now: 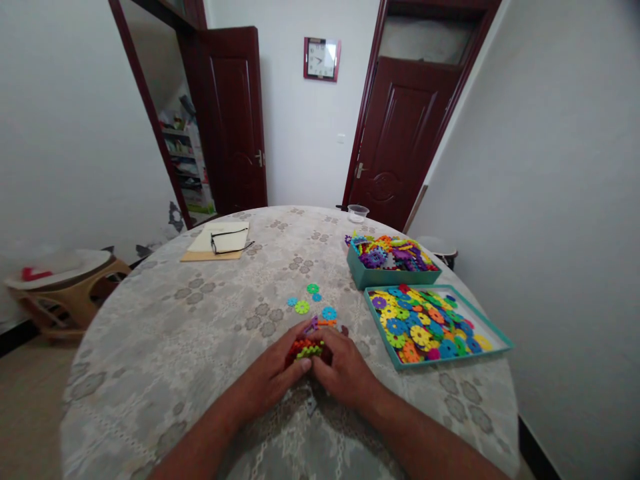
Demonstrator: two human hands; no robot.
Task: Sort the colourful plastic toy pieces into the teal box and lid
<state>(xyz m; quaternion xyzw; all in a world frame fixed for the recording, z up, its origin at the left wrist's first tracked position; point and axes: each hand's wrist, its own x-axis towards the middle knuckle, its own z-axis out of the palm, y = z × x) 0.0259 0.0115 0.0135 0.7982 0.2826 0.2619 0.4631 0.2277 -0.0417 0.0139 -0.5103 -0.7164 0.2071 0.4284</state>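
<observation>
Near the front of the table, my left hand and my right hand are closed together around a small cluster of interlocking plastic pieces, red and yellow-green. Fingers cover much of it, so its full shape is hidden. Just beyond my fingertips show a purple piece and an orange piece; whether they join the cluster I cannot tell. Past them lie loose notched discs on the cloth: a blue disc, a yellow-green disc, a green disc and smaller blue ones.
To the right, a shallow teal-rimmed tray holds many coloured discs. Behind it stands a teal box heaped with plastic pieces. A clear plastic bowl sits at the far edge. Glasses rest on paper at the far left.
</observation>
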